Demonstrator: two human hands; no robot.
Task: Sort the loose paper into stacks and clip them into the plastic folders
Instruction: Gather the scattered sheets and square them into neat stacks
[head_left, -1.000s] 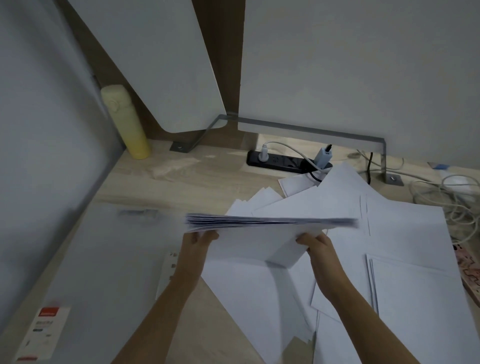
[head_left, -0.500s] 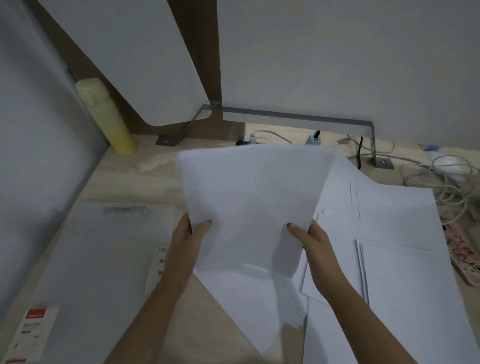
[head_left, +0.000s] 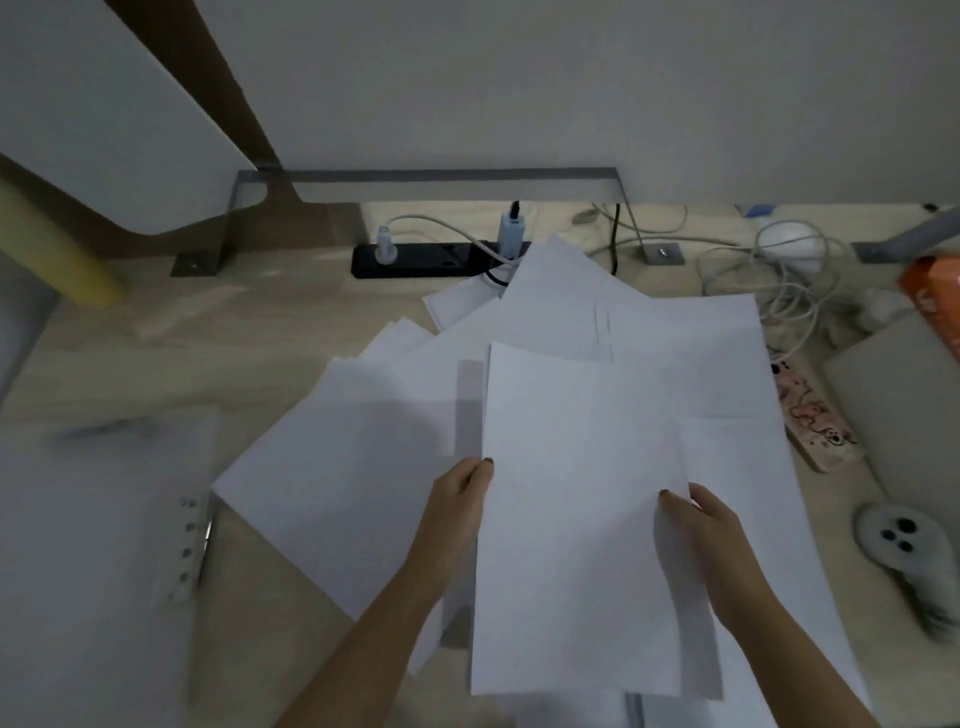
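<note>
I hold a stack of white paper (head_left: 571, 493) flat over the desk, its long side running away from me. My left hand (head_left: 460, 496) grips its left edge, thumb on top. My right hand (head_left: 701, 530) grips its right edge, thumb on the sheet. Loose white sheets (head_left: 363, 452) lie fanned underneath and spread to the left and the back. A translucent plastic folder (head_left: 98, 519) lies on the desk at the left, with a punched strip along its right edge.
A black power strip (head_left: 431, 258) with plugs sits at the back of the wooden desk (head_left: 208, 332). Tangled white cables (head_left: 779, 280) lie back right. A patterned phone (head_left: 810, 415), a grey laptop (head_left: 914, 415) and a white controller (head_left: 904, 551) are right; a yellow bottle (head_left: 57, 249) stands left.
The stack went from edge-on in the air, to tilted up facing me, to lying low and flat over the sheets on the right. My view swung right.
</note>
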